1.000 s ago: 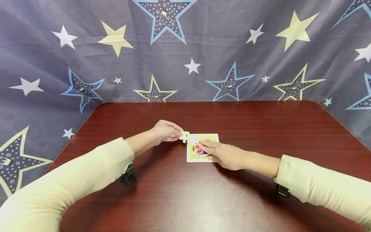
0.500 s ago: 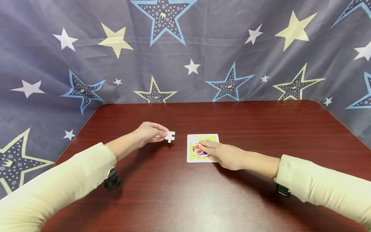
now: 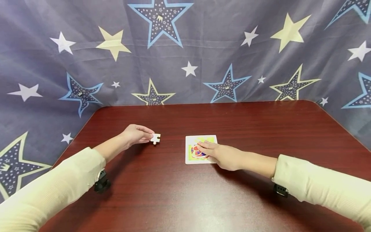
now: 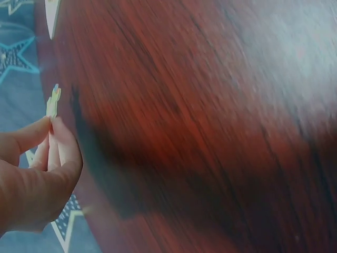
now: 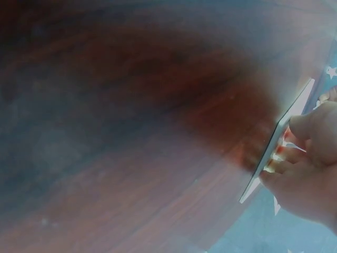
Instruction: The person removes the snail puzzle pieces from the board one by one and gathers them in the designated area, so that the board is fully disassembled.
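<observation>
My left hand (image 3: 135, 134) pinches a small jigsaw puzzle piece (image 3: 155, 138) by its left edge, between thumb and fingertips, to the left of the board. The piece shows a pale face with a knob pointing toward me; in the left wrist view the piece (image 4: 53, 101) is seen edge-on above the fingertips. My right hand (image 3: 224, 154) rests on the white-bordered puzzle board (image 3: 189, 160), fingers laid out over its colourful picture. The board's upper left area is plain white, and its right side is hidden under the hand. In the right wrist view the thumb lies at the board's edge (image 5: 278, 126).
Both things are on or over a dark red wooden table (image 3: 162, 193) with a glossy glare at the front. A grey-blue curtain (image 3: 200, 38) with stars hangs behind and beside it. Black wrist cameras (image 3: 102, 182) sit under the cuffs.
My left hand has drawn the puzzle piece away from the board's left edge, leftward across the table. My right hand has stayed on the board.
</observation>
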The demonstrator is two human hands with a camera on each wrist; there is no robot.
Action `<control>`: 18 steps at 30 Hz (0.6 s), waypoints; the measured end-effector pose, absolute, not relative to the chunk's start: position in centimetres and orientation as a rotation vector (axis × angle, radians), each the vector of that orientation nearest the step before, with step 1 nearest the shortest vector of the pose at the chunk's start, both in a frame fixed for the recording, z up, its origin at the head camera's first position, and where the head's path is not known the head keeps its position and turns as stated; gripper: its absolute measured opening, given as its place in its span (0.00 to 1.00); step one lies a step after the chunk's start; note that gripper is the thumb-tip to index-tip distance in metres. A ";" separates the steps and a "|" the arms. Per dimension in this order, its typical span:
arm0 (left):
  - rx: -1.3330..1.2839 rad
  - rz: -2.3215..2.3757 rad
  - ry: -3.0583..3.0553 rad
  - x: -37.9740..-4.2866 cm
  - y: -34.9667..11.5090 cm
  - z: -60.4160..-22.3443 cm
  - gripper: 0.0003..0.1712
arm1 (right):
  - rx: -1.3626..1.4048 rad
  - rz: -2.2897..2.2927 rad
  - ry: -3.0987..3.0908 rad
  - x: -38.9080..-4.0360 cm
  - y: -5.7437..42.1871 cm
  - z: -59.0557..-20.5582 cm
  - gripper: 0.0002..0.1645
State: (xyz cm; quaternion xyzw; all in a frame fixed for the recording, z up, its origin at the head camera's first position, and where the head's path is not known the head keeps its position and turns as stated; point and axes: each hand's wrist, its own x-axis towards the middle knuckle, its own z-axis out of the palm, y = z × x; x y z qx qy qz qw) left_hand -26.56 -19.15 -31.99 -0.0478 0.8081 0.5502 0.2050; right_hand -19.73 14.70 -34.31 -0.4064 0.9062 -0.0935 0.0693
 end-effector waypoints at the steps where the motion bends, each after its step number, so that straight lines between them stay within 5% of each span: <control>1: -0.127 1.517 2.256 -26.6 -19.4 -32.0 0.24 | -1.222 -0.279 2.727 -19.7 14.7 -34.3 0.30; 18: -0.130 1.310 2.442 -27.2 -21.3 -32.4 0.21 | -1.205 -0.273 2.724 -19.6 14.5 -34.1 0.30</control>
